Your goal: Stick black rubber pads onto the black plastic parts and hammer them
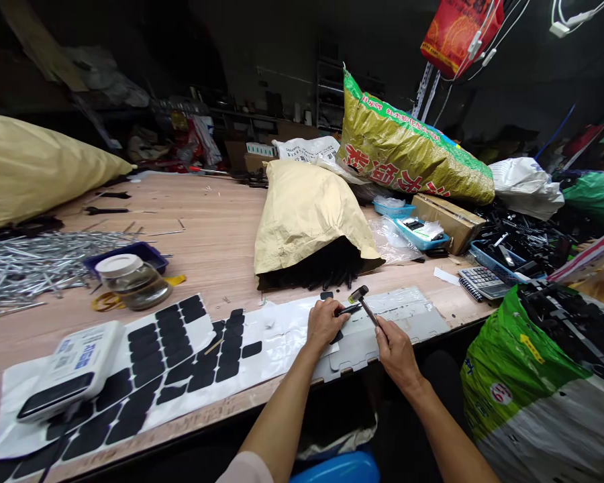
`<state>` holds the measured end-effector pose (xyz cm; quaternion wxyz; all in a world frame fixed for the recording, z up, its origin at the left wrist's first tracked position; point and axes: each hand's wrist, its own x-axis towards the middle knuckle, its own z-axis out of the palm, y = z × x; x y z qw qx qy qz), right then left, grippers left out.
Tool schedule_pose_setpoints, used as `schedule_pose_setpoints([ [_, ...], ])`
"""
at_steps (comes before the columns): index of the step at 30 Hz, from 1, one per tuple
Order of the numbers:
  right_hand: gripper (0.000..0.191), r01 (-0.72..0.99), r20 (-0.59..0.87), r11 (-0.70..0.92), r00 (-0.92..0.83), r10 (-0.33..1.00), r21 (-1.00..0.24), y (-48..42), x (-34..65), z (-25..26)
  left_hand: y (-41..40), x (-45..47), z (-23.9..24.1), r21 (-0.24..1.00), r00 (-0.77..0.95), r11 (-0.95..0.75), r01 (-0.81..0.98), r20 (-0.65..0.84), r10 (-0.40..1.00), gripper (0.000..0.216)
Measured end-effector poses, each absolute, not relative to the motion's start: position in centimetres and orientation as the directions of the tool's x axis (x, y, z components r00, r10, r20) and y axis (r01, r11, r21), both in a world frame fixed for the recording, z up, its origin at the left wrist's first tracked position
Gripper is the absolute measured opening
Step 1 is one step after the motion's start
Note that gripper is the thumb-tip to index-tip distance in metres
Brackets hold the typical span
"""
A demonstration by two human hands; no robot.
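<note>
Right hand (395, 349) grip closed round the handle of a small hammer (362, 298), its head just above a slim black part (347, 310), left hand (325, 322) grip pinching that part on a grey plate (407, 322), near edge of the wooden surface (221, 228), tan sack (307, 215) just beyond

I can't make out black part (346, 310) under left hand (325, 322), mostly covered. On hammer (361, 297), handle end buried in right hand (395, 349). Green sack (528, 376) cut by right edge. Calculator (483, 280) keys too small for me.
</note>
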<state>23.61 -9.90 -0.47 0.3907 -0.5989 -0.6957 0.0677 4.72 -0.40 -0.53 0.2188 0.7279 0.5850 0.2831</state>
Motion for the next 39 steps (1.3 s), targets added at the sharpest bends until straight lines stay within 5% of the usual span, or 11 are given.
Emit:
schedule_pose_setpoints([
  [5, 0.038, 0.783, 0.39, 0.264, -0.03, 0.92, -0.563, -10.3, 22.9, -0.5, -0.4, 4.9, -0.3, 0.652, 0.132, -0.178, 0.737, 0.12, 0.984, 0.007],
  [10, 0.036, 0.635, 0.33, 0.157, 0.164, 0.929, -0.756, -7.9, 24.8, -0.5, -0.4, 4.9, -0.4, 0.662, 0.143, -0.188, 0.726, 0.123, 0.982, 0.008],
  [14, 0.034, 0.288, 0.029, -0.078, 0.35, 0.936, -0.955, -3.6, 27.4, 0.2, -0.5, 4.8, -0.6, 0.651, 0.137, -0.189, 0.735, 0.13, 0.982, 0.009],
  [17, 0.027, 0.004, -0.126, -0.137, 0.369, 0.921, -0.991, -1.1, 28.7, 0.1, -0.5, 4.7, -0.6, 0.655, 0.148, -0.202, 0.728, 0.137, 0.979, 0.007],
  [22, 0.028, -0.049, -0.09, -0.077, 0.411, 0.907, -0.996, -0.3, 29.0, -0.8, -0.7, 4.6, 0.0, 0.672, 0.163, -0.246, 0.699, 0.186, 0.969, 0.009],
  [26, 0.029, -0.032, -0.08, -0.073, 0.411, 0.908, -0.997, -0.5, 29.0, -1.0, -4.6, 5.0, 0.7, 0.73, 0.157, -0.397, 0.556, 0.377, 0.913, 0.023],
  [30, 0.028, -0.048, -0.076, -0.062, 0.413, 0.908, -0.997, -0.6, 29.0, -0.9, -11.9, 5.0, -1.1, 0.689, 0.432, -0.605, 0.399, 0.44, 0.787, 0.03],
  [34, 0.028, -0.04, -0.071, -0.06, 0.414, 0.907, -0.997, -0.8, 28.9, -0.7, -16.7, 4.0, -5.7, 0.678, 0.62, -0.575, 0.458, 0.22, 0.753, 0.032],
  [39, 0.026, -0.048, -0.068, -0.053, 0.409, 0.91, -0.997, -1.0, 28.8, -0.4, -16.7, 2.4, -10.9, 0.556, 0.302, -0.087, 0.826, -0.309, 0.902, 0.04],
])
